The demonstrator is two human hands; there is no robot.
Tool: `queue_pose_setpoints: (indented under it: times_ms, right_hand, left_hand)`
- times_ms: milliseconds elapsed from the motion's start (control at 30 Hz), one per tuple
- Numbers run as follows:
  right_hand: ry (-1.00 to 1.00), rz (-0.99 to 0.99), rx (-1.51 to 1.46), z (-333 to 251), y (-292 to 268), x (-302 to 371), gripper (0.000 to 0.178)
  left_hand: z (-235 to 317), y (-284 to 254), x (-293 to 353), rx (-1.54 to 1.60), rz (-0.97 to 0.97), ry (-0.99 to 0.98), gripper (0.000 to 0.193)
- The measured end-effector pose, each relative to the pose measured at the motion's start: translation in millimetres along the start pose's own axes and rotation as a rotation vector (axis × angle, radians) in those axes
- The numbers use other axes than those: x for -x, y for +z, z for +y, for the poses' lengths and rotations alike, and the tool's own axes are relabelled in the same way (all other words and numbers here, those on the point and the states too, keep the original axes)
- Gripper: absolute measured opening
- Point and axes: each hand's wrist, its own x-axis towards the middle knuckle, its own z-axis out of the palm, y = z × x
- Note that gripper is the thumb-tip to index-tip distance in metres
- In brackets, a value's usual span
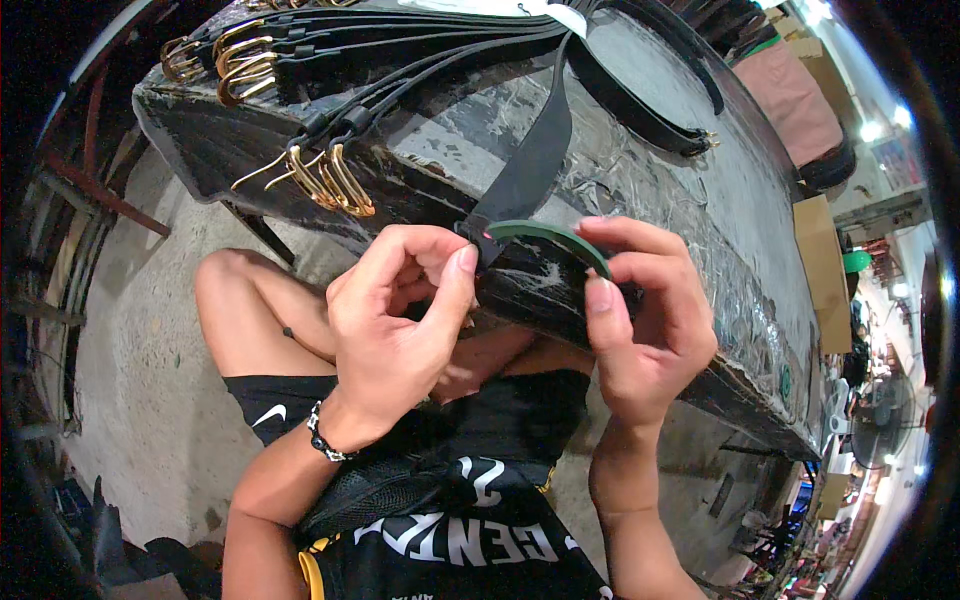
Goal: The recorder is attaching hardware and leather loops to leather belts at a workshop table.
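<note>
A black belt strap (535, 160) hangs down over the table's near edge from a bundle. My left hand (395, 315) pinches its lower end between thumb and fingers, around a small black loop. From that end a thin green curved strip (545, 232) arches to the right. My right hand (655, 320) grips the strip's far end between thumb and fingertips. Whether the strip passes through the loop is hidden by my left fingers.
Several black belts with gold buckles (335, 185) lie to the left on the worn table (620, 190), gathered by a white band (568, 17). Another black belt (640, 115) curves to the right. A pink seat back (790, 100) and cardboard (820, 270) stand beyond the table.
</note>
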Motion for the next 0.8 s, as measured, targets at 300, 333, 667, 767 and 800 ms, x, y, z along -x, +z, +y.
queue_pose_setpoints:
  times_ms: [300, 333, 667, 767, 800]
  right_hand:
    - [-0.042, -0.040, 0.072, 4.5, 7.2, -2.8, 0.011]
    - [-0.047, -0.054, 0.090, 3.9, 7.4, -3.0, 0.011]
    - [-0.048, -0.067, 0.131, 1.8, 8.4, -2.7, 0.011]
    - [-0.043, -0.066, 0.129, 1.7, 9.2, -2.7, 0.010]
    - [-0.039, -0.064, 0.126, 2.0, 9.4, -2.3, 0.011]
  left_hand:
    - [3.8, -4.9, 1.4, 0.130, -0.026, -0.055, 0.007]
    - [2.8, -5.9, 1.4, 0.133, -0.032, -0.048, 0.007]
    - [1.8, -7.2, 2.4, 0.169, -0.043, -0.029, 0.008]
    - [0.8, -8.7, 3.0, 0.140, -0.050, -0.026, 0.007]
    - [0.4, -9.0, 3.3, 0.140, -0.050, -0.026, 0.007]
